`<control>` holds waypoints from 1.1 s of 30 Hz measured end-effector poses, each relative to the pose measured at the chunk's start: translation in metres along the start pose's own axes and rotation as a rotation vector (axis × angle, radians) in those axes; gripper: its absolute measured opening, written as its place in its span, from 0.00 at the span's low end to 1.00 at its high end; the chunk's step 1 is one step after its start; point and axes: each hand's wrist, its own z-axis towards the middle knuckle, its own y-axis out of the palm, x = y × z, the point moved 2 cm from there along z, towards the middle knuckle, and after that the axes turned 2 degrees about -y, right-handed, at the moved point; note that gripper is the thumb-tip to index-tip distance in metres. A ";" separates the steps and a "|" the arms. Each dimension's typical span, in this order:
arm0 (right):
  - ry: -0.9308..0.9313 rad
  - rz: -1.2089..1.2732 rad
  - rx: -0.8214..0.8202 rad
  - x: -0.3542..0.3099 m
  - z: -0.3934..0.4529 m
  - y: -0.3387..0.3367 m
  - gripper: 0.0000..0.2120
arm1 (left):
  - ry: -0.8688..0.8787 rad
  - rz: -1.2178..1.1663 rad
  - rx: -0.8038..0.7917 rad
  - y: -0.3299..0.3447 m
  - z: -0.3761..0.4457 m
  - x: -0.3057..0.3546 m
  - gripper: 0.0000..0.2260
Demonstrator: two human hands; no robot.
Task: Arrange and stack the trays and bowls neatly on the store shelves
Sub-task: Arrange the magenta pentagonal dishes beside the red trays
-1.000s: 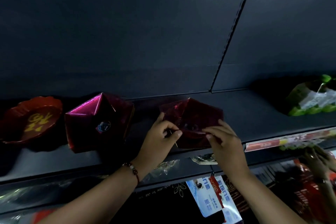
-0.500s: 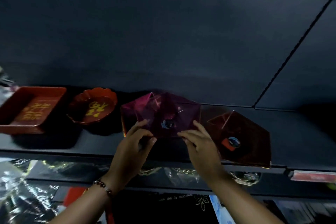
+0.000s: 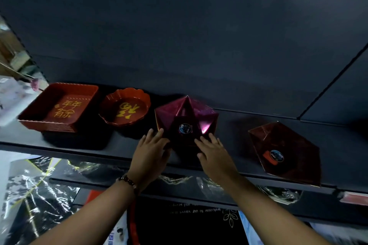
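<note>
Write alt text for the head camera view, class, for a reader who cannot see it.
Both hands, left hand and right hand, rest with straight fingers against a purple faceted bowl on a dark shelf. Left of it sit a scalloped red bowl and stacked red trays; another faceted bowl lies right.

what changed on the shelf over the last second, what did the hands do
Both hands let go of the right faceted bowl and shifted left to the purple faceted bowl. The left hand and right hand now rest against its front with fingers straight, no grip. The view swung left, bringing the square red tray stack into sight. The round red bowl stayed put on the shelf.
</note>
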 end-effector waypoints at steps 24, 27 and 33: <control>0.503 -0.237 0.000 0.176 -0.168 -0.076 0.28 | 0.513 0.166 -0.223 0.118 0.009 0.242 0.25; 0.517 -0.253 -0.011 0.196 -0.178 -0.075 0.28 | 0.455 0.138 -0.238 0.126 0.015 0.249 0.20; 0.451 -0.172 0.025 0.219 -0.182 -0.077 0.24 | 0.289 0.050 -0.319 0.131 0.015 0.255 0.20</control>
